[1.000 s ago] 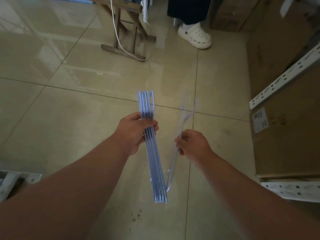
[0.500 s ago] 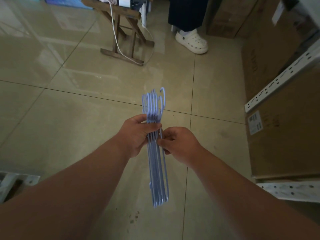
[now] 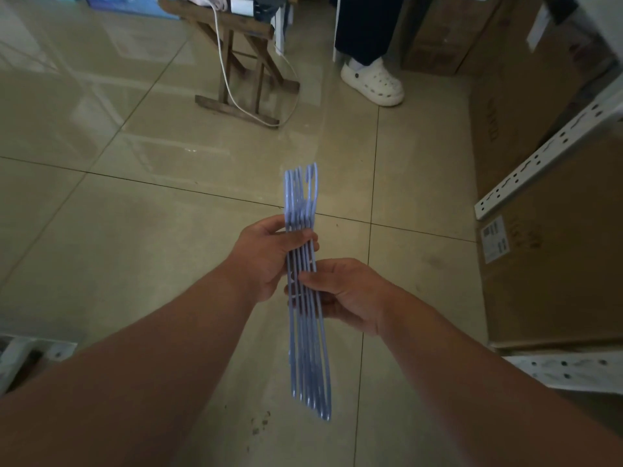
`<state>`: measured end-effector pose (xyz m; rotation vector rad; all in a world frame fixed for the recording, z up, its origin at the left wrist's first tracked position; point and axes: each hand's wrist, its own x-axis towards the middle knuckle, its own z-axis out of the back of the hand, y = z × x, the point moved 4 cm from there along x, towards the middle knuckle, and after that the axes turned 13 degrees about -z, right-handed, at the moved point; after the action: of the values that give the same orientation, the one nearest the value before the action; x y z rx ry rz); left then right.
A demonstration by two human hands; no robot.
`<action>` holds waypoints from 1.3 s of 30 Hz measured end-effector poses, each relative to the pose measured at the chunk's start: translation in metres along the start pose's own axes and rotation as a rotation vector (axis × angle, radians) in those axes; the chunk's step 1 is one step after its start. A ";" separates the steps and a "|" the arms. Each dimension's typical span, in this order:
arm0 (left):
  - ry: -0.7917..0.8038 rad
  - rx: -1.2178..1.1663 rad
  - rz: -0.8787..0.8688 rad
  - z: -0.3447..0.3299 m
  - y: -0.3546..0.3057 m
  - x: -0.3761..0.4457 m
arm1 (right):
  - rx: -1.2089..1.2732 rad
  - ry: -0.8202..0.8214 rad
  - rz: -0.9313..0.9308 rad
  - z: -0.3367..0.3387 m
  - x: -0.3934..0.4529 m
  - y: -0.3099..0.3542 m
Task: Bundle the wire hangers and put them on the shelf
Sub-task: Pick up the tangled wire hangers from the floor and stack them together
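Hangers (image 3: 305,288), a pale-blue wire stack at frame centre, are clasped by the left hand (image 3: 266,257) near the hooks and pinched lower by the right hand (image 3: 340,291); squeezing evenly should align them before shelving.

You stand on a glossy beige tiled floor (image 3: 135,264) that mirrors pale light. On it, ahead of you, is a wooden folding stool (image 3: 236,62) with a white cable (image 3: 232,96) trailing down. Right of the stool stand cardboard boxes (image 3: 556,264) and perforated white shelf rails (image 3: 546,156).
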<state>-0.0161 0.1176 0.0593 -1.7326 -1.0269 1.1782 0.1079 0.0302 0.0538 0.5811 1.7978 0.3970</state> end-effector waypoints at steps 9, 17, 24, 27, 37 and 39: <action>0.107 -0.113 0.068 -0.014 -0.004 0.000 | 0.051 0.136 -0.031 -0.009 -0.004 -0.006; 0.227 -0.189 0.149 -0.019 -0.006 -0.004 | 0.091 0.237 -0.042 -0.007 -0.003 -0.011; 0.192 -0.168 0.105 -0.030 -0.016 -0.008 | 0.071 0.242 -0.016 -0.011 -0.013 -0.001; 0.192 -0.154 0.092 -0.043 -0.049 -0.015 | 0.069 0.210 0.025 -0.016 -0.037 0.019; 0.241 -0.042 0.147 -0.100 -0.266 -0.114 | 0.126 0.038 0.086 -0.101 -0.229 0.109; 0.267 -0.020 0.168 -0.114 -0.317 -0.139 | 0.154 0.023 0.064 -0.123 -0.279 0.132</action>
<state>-0.0005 0.0870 0.4219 -1.9604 -0.7469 1.0049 0.0786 -0.0184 0.3810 0.7458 1.8462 0.3115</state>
